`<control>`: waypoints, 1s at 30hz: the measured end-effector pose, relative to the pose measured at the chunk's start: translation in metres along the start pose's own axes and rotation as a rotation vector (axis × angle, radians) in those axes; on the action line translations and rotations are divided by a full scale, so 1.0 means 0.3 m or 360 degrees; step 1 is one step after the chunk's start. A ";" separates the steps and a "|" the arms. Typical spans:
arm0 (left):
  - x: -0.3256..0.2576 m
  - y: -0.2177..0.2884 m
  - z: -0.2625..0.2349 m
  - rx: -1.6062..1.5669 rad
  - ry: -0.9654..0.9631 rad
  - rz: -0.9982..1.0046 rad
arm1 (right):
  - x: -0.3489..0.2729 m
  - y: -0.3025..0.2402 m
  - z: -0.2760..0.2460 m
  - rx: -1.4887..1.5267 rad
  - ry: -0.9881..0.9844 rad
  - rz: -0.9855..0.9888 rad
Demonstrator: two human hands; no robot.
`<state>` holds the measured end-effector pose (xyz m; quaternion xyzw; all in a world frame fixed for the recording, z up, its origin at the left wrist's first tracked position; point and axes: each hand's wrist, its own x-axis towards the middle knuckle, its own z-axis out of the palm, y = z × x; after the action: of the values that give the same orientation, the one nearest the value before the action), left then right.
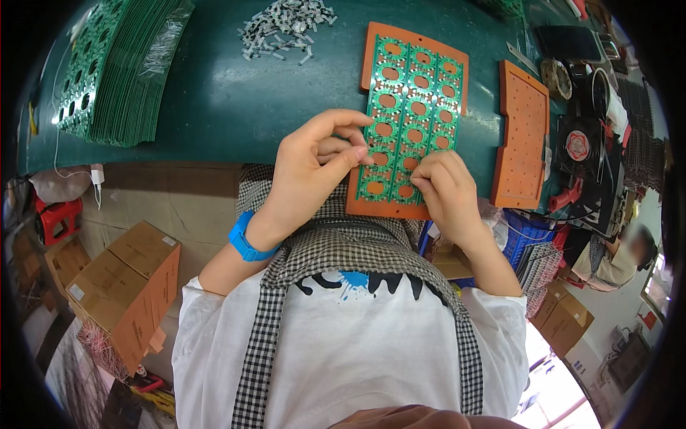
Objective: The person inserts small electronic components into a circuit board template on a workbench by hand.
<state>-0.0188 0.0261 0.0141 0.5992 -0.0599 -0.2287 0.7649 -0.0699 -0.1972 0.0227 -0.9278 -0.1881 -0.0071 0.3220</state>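
We've green board (401, 116) on orange fixture (384, 208), parts pile (284, 27) remaining; left hand (307, 163), right hand (449, 194) half-curled, hold unclear.

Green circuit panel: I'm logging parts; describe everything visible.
The green circuit panel looks thin and flat, with pale parts around oval openings in three columns. It lies on an orange tray visible through them. The left hand is at its left edge, the right hand at its lower right; contact is unclear.
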 end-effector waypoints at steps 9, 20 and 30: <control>0.001 -0.010 0.001 0.0102 0.0041 0.0036 | 0.007 0.005 -0.019 0.0058 -0.0069 -0.0005; -0.005 0.008 0.009 0.0154 0.0016 0.0034 | -0.019 0.023 0.001 -0.0232 0.0271 -0.0356; 0.010 0.004 0.015 0.0217 -0.0018 0.0156 | 0.007 0.005 -0.019 -0.0074 0.0052 -0.0172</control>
<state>-0.0174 0.0208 0.0158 0.6449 -0.1089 -0.1896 0.7323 -0.0667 -0.2011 0.0265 -0.9233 -0.2326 -0.0439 0.3026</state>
